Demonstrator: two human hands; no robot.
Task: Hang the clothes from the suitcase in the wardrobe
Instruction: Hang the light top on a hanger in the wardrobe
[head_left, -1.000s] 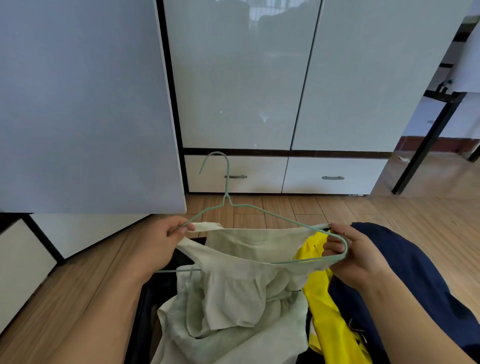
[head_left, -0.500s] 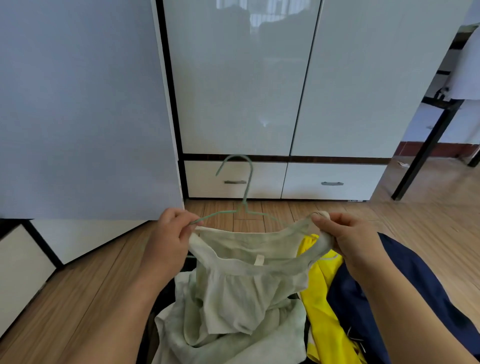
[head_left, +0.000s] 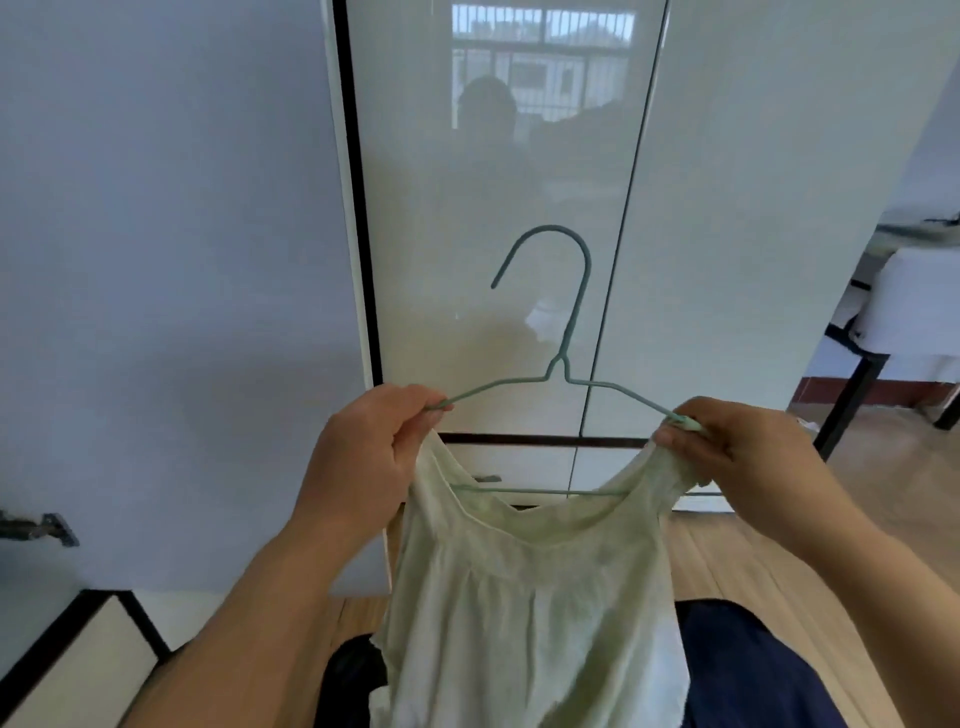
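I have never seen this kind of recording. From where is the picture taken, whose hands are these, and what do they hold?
No machine here: a person wears one camera on the head, looking forward and down at the hands. The left hand and the right hand each pinch one end of a green wire hanger. A pale green top hangs on it, its shoulders under the fingers. Behind stand the white wardrobe doors, with one door swung open at the left. Below lie a wooden floor and some dark blue fabric.
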